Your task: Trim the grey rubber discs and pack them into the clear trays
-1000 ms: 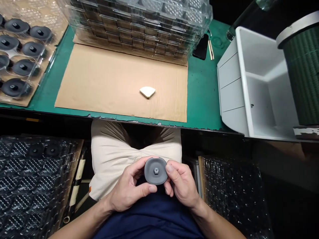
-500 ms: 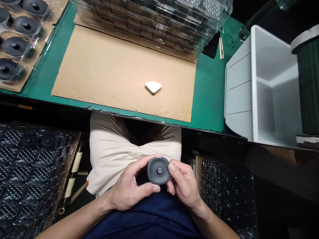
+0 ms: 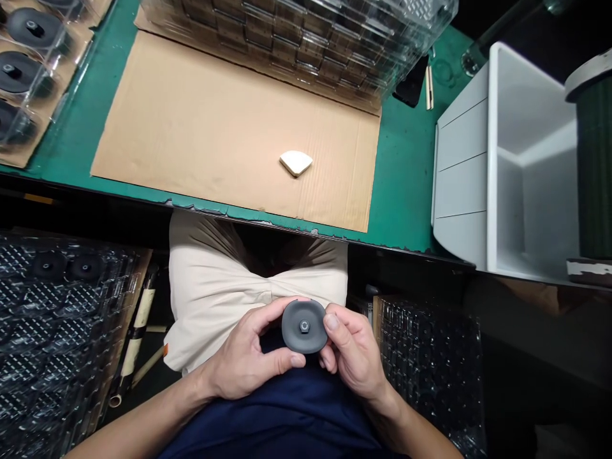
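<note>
Dark rounded disc [image 3: 305, 326], central nut-like stub, below worktop [image 3: 403, 191]; left fingers [image 3: 291, 359] and right fingers [image 3: 333, 322] pinch its edges. Right of worktop's cardboard [image 3: 229, 134]: grey bin [image 3: 530, 172], seemingly empty.

A black phone [image 3: 411, 86] lies on the green table [image 3: 404, 166], two thin sticks [image 3: 429, 87] just beside it. Right of them stands a pale grey bin [image 3: 461, 159], its opening facing sideways. A dark green roll [image 3: 595, 159] with a whitish rim is at the far right. Below the table, at left, a pale tube [image 3: 131, 354] with black bands leans at a slant.
</note>
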Demonstrator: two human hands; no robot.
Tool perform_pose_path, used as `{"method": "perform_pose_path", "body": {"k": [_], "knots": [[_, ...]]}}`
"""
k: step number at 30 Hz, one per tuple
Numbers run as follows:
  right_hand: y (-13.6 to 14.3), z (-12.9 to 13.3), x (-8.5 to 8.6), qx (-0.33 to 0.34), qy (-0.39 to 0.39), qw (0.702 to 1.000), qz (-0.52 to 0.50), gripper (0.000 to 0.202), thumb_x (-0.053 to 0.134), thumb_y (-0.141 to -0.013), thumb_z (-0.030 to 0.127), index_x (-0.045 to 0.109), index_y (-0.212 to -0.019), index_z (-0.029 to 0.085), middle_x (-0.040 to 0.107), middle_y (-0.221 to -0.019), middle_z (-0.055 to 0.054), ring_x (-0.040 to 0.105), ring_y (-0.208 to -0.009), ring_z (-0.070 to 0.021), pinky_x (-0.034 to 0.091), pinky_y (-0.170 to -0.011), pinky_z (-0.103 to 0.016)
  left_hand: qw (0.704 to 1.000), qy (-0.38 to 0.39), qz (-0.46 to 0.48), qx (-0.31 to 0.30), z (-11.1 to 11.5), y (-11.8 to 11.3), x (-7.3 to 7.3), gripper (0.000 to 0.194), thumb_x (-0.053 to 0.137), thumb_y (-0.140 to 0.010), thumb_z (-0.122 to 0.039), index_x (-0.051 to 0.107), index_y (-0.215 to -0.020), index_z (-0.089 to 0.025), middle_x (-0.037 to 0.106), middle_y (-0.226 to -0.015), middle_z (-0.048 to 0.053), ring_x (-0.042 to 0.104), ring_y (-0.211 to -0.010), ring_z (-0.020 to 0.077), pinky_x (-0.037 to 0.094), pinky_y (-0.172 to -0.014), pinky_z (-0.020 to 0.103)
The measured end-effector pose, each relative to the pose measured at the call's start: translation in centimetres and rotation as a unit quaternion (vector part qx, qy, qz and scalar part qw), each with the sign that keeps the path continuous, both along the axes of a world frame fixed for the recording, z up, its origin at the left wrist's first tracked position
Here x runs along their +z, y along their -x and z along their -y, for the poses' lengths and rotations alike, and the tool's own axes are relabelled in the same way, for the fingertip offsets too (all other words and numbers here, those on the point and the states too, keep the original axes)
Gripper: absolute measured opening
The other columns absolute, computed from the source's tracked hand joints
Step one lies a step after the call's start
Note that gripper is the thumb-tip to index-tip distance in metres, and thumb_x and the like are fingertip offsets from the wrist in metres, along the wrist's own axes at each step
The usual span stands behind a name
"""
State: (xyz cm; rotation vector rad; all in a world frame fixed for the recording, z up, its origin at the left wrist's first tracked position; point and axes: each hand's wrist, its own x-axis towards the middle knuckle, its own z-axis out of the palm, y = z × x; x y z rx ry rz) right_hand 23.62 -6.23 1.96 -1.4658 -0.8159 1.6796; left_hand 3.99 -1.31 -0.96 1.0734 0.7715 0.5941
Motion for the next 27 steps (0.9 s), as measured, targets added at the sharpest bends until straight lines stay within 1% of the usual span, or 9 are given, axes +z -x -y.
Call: {"method": "perform_pose_path", "body": {"k": [4,10,13,16,18,20,22,25,27], "knots": [[-0.1,0.0,0.1,0.003,-0.021,1.0,0.017,0.047,0.054,-0.105,0.051,0.052,-0.069,0.021,0.052,-0.046,0.004,0.044,-0.04,-0.0097,0.035,-0.044,-0.021,1.0,-0.01,-0.001,-0.014,0.0,0.1,0.0,0.061,0.083,-0.083,-0.031,0.061,-0.14,-0.023,0.07,-0.132,0.011,0.065,-0.123,0.0293,0.049,-0.11,0.041],[-0.3,-0.1,-0.1,0.015,-0.057,0.996,0.06,0.047,0.052,-0.106,0.048,0.053,-0.069,0.02,0.055,-0.048,0.003,0.047,-0.043,-0.0098,0.039,-0.049,-0.022,1.0,-0.013,0.002,-0.025,0.1,0.1,0.0,0.063,0.077,-0.089,-0.027,0.054,-0.148,-0.029,0.064,-0.141,0.007,0.06,-0.13,0.0256,0.045,-0.114,0.036],[-0.3,-0.1,-0.2,0.01,-0.048,0.998,0.049,0.047,0.052,-0.107,0.048,0.052,-0.069,0.02,0.055,-0.047,0.003,0.045,-0.041,-0.0086,0.035,-0.046,-0.021,0.999,0.009,0.007,-0.03,0.2,0.1,0.0,0.064,0.074,-0.093,-0.027,0.05,-0.152,-0.031,0.06,-0.147,0.007,0.057,-0.135,0.0256,0.044,-0.115,0.034],[-0.3,0.0,-0.4,0.005,-0.037,0.999,0.032,0.047,0.052,-0.107,0.048,0.051,-0.07,0.02,0.055,-0.048,0.003,0.043,-0.041,-0.0074,0.033,-0.044,-0.019,0.998,0.047,0.035,-0.025,0.3,0.0,0.1,0.064,0.068,-0.097,-0.027,0.044,-0.156,-0.03,0.057,-0.152,0.008,0.053,-0.139,0.026,0.043,-0.115,0.034],[-0.4,0.1,-0.6,0.009,-0.032,0.999,0.024,0.045,0.053,-0.107,0.048,0.053,-0.071,0.019,0.056,-0.049,0.003,0.043,-0.042,-0.0071,0.033,-0.045,-0.019,0.995,0.082,0.055,-0.018,0.3,-0.1,0.1,0.063,0.065,-0.099,-0.028,0.043,-0.158,-0.03,0.064,-0.142,0.008,0.061,-0.13,0.0235,0.047,-0.11,0.031],[-0.4,0.1,-0.7,0.015,-0.031,0.999,0.019,0.044,0.053,-0.107,0.047,0.057,-0.075,0.018,0.058,-0.052,0.002,0.044,-0.042,-0.0069,0.035,-0.045,-0.019,0.99,0.125,0.07,-0.01,0.3,-0.2,0.3,0.062,0.063,-0.1,-0.028,0.041,-0.158,-0.029,0.072,-0.123,0.006,0.069,-0.107,0.0184,0.053,-0.097,0.027],[-0.4,0.1,-0.7,0.019,-0.032,0.999,0.015,0.041,0.053,-0.107,0.046,0.06,-0.079,0.017,0.059,-0.052,0.002,0.044,-0.042,-0.0067,0.035,-0.045,-0.018,0.984,0.157,0.079,0.002,0.3,-0.5,0.4,0.061,0.063,-0.1,-0.028,0.043,-0.158,-0.028,0.073,-0.107,0.003,0.069,-0.087,0.0139,0.054,-0.085,0.024],[-0.2,0.2,-0.7,0.023,-0.046,0.998,0.025,0.038,0.054,-0.107,0.043,0.061,-0.08,0.017,0.059,-0.052,0.003,0.045,-0.042,-0.0062,0.035,-0.045,-0.018,0.981,0.171,0.082,0.034,0.2,-1.0,0.7,0.054,0.063,-0.099,-0.031,0.052,-0.152,-0.026,0.07,-0.103,0.003,0.064,-0.08,0.0123,0.053,-0.08,0.024],[0.0,0.3,-0.7,0.03,-0.063,0.997,0.035,0.036,0.054,-0.107,0.04,0.061,-0.081,0.017,0.059,-0.053,0.003,0.046,-0.042,-0.0062,0.036,-0.047,-0.018,0.981,0.175,0.064,0.057,0.2,-1.5,0.9,0.047,0.061,-0.1,-0.034,0.057,-0.147,-0.024,0.069,-0.101,0.003,0.061,-0.075,0.0114,0.052,-0.074,0.023]]}}
